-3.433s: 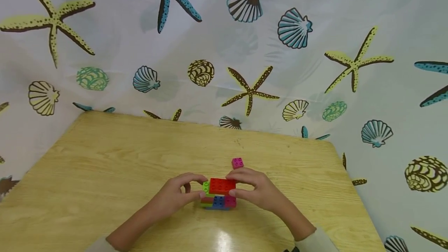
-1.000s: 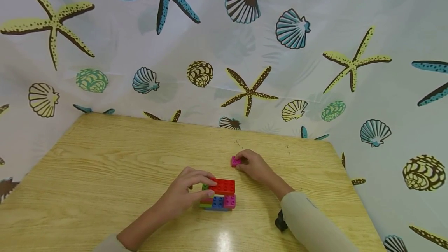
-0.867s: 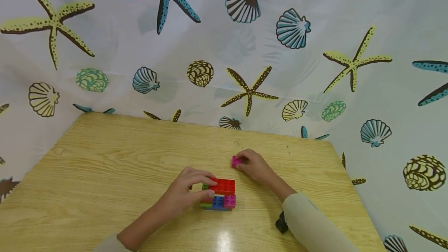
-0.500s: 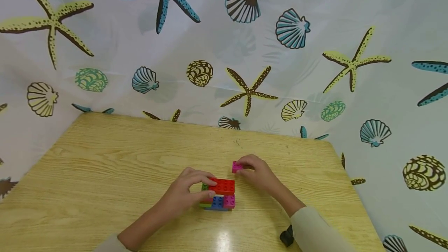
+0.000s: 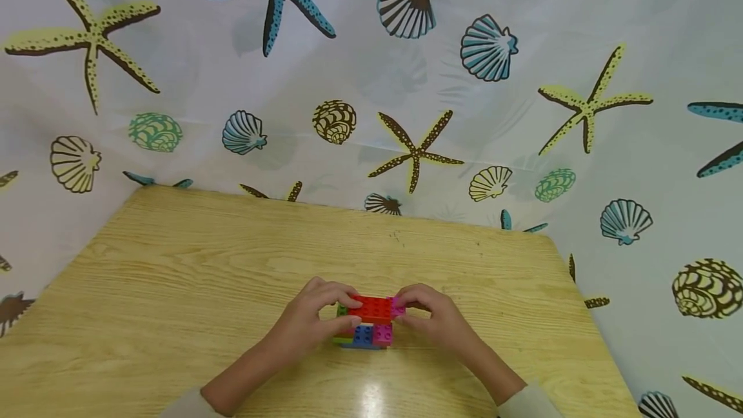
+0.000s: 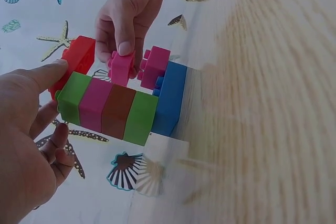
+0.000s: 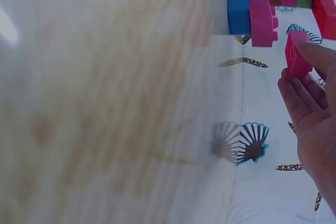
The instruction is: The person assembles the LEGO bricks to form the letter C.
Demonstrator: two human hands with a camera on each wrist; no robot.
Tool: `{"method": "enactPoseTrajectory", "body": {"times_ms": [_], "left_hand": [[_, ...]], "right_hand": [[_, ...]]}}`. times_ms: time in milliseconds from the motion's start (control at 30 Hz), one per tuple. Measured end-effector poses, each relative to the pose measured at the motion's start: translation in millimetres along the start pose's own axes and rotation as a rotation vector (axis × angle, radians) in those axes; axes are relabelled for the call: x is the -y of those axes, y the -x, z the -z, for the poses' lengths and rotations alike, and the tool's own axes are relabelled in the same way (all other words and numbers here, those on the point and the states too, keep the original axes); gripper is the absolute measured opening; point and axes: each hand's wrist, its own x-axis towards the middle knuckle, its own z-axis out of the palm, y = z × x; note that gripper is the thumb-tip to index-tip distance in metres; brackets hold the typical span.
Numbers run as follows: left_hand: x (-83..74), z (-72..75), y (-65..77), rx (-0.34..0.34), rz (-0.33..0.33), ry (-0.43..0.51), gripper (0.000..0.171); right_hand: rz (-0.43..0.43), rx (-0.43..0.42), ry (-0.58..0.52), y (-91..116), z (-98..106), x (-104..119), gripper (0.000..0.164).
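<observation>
A toy brick build stands on the table. It has a blue base brick point(image 6: 172, 95), a stack of green, brown and pink bricks point(image 6: 108, 104), and a long red brick point(image 5: 376, 309) across the top. My left hand point(image 5: 307, 318) grips the red brick and the top of the stack at the left end. Between thumb and fingers, my right hand point(image 5: 438, 318) pinches a small pink brick point(image 7: 297, 56). That brick hangs over another pink brick point(image 7: 262, 23) on the base, near the red brick's free end. In the wrist views a gap shows between the two pink bricks.
The pale wooden table point(image 5: 203, 263) stretches around the build. A white cloth point(image 5: 348, 69) printed with starfish and shells hangs behind the table and along its sides.
My right hand let go of the build, took the loose pink brick from the table behind it, and brought it toward me to the red brick's right end. My left hand has stayed on the build.
</observation>
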Motion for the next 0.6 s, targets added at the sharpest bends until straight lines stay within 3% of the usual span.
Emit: {"method": "enactPoseTrajectory", "body": {"times_ms": [267, 600], "left_hand": [[-2.0, -0.6, 0.6, -0.01, 0.001, -0.027, 0.015], [-1.5, -0.6, 1.4, -0.016, -0.026, -0.066, 0.018]], "right_hand": [[0.092, -0.025, -0.037, 14, -7, 14, 0.018], [0.051, -0.064, -0.036, 19, -11, 20, 0.015]]}}
